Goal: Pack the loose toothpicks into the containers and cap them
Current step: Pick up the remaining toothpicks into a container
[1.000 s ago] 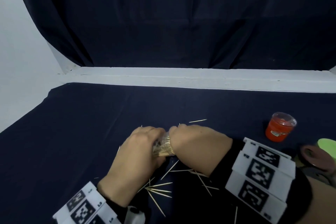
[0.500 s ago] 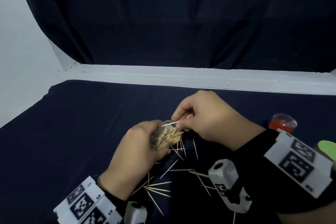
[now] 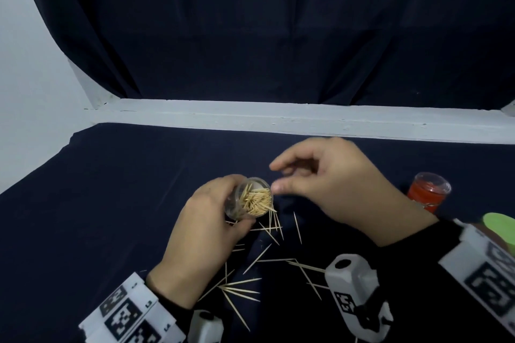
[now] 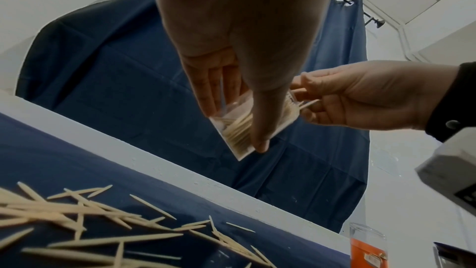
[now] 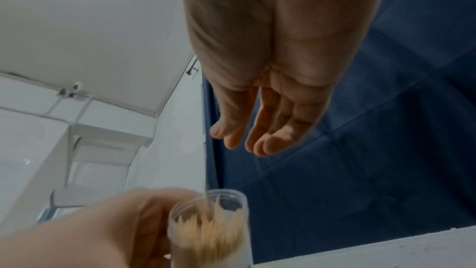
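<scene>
My left hand (image 3: 211,220) grips a clear toothpick container (image 3: 248,199), tilted with its open mouth toward the right and held a little above the dark cloth. It is well filled with toothpicks (image 5: 208,229), and some tips stick out of the mouth (image 4: 306,103). My right hand (image 3: 281,177) hovers just right of the mouth, thumb and fingers apart and relaxed (image 5: 247,136), and I see nothing in it. Several loose toothpicks (image 3: 245,284) lie scattered on the cloth below both hands (image 4: 90,217).
A red container with a clear cap (image 3: 427,192) stands at the right (image 4: 368,248). A green lid (image 3: 498,227) lies at the right edge behind my right wrist. A white ledge (image 3: 278,117) and a dark curtain close off the back of the table.
Both hands rose from the cloth. The right hand pinched toothpicks at the container's mouth, then let go and spread its fingers. A few more toothpicks lie just below the container.
</scene>
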